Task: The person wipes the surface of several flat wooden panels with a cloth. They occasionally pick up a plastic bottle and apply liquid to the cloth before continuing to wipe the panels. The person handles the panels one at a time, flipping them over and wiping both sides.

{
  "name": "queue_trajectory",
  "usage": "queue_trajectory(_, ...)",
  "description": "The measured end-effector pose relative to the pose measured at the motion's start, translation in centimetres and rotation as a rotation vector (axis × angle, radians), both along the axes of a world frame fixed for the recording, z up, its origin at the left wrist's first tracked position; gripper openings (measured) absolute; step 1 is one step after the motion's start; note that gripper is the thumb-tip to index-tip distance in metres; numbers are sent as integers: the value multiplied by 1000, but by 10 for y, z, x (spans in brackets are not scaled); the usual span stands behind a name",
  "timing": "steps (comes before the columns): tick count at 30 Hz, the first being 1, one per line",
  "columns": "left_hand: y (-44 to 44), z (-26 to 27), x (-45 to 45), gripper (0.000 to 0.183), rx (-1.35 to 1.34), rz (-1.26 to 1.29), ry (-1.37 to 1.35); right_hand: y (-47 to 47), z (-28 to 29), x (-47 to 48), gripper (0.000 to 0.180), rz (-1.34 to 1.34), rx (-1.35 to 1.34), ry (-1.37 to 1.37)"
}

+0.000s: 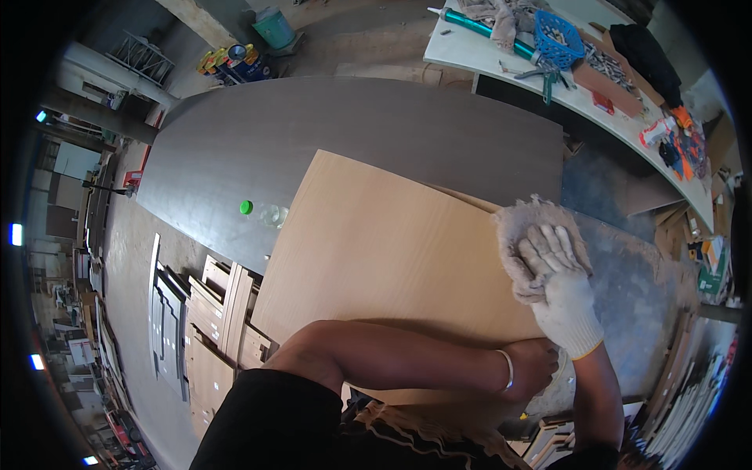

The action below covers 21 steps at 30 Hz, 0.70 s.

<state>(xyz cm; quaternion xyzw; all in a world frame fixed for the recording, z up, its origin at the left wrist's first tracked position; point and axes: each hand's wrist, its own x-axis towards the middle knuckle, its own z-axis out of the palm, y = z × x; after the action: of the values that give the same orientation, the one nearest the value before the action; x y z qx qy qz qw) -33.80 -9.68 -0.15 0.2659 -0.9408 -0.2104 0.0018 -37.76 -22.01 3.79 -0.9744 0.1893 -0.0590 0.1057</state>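
Observation:
A light wood-grain panel (376, 247) lies tilted across the dark sheet in front of me. My right hand (558, 276), in a white knit glove, presses a fluffy grey-beige rag (511, 235) against the panel's right edge. Its fingers lie over the cloth. My bare left hand (531, 367), with a metal bangle at the wrist, is curled at the panel's right edge near my body; its fingertips are hidden. My left forearm crosses over the near part of the panel. Part of another board (464, 197) shows under the far edge.
A clear bottle with a green cap (247, 207) lies left on the dark sheet (364, 117). Cut boards (214, 317) stand at lower left. A white table (452, 50) at upper right bears a caulking gun (470, 23) and a blue basket (558, 41). Cans (238, 61) stand beyond.

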Motion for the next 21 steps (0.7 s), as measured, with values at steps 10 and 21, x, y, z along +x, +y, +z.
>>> queue_trajectory(10, 25, -43, -13, 34, 108, 397, 508, 57, -13, 304, 48, 270, 110, -125)
queue_trajectory(21, 3, 4, -5, 33, -41, 199, 100, 13, 7, -52, 70, -434, 50, 258)
